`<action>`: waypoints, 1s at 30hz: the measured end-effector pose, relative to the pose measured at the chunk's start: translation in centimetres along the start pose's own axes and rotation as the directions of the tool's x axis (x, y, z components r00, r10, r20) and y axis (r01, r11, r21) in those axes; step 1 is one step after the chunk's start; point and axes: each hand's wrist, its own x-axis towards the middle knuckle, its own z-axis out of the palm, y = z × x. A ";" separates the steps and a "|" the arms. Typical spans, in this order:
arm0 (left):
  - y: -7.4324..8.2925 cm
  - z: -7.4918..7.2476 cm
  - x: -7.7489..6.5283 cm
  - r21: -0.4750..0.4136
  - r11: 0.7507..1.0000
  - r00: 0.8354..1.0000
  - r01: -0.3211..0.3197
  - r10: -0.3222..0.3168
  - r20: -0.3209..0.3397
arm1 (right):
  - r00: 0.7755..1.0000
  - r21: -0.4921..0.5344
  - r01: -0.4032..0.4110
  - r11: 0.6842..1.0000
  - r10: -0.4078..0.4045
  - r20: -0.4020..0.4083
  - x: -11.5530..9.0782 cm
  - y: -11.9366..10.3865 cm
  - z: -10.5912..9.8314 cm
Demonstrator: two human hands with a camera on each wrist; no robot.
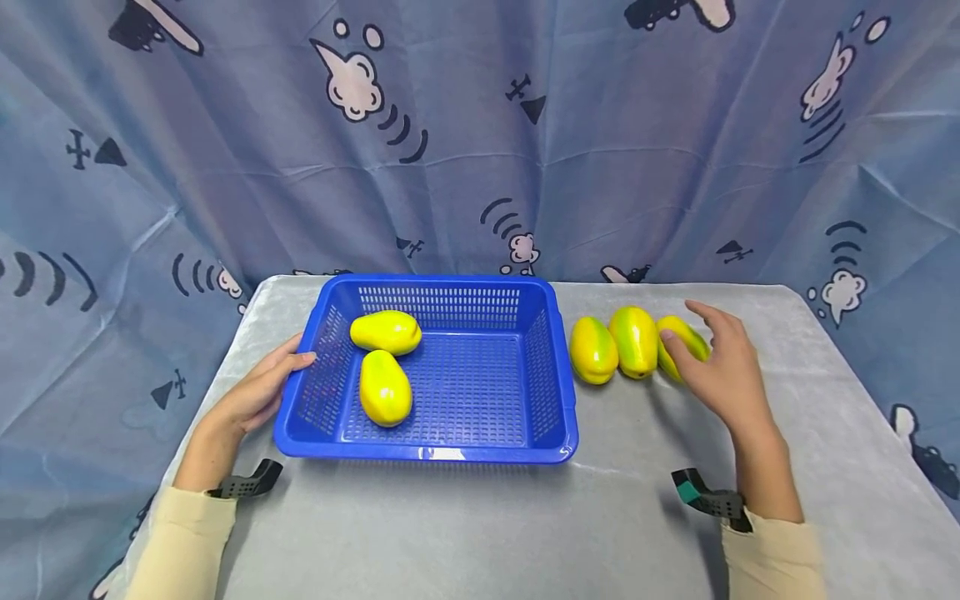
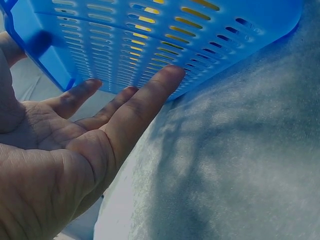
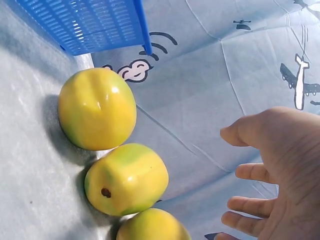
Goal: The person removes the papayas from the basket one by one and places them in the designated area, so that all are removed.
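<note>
My left hand (image 1: 258, 387) holds the left side of a blue plastic basket (image 1: 427, 452), thumb over the rim. In the left wrist view its fingers (image 2: 135, 112) reach along the slotted outer wall. Two yellow papayas (image 1: 386, 388) lie in the left part of the basket. To its right, three yellow-green papayas stand in a row on the table: one near the basket (image 1: 594, 350), a middle one (image 1: 634, 342) and a far right one (image 1: 682, 346). Over the far right papaya hovers my right hand (image 1: 722, 362), thumb and fingers spread, nothing between them.
A grey cloth-covered table (image 1: 480, 533) carries everything. Directly behind its back edge hangs a blue patterned curtain (image 1: 450, 167), which also runs down both sides. Each wrist wears a dark strap, the right one (image 1: 712, 500) with a green patch.
</note>
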 end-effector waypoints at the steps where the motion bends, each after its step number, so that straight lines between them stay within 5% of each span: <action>1: 0.0 0.0 -0.1 0.000 1.000 1.000 -0.002 0.002 -0.002 | 1.000 0.005 0.006 1.000 -0.006 0.000 0.1 -0.1 0.0; 30: 0.2 0.0 0.0 0.019 1.000 1.000 0.006 -0.006 -0.009 | 0.996 0.039 0.081 0.996 -0.082 0.021 -0.5 -2.1 1.1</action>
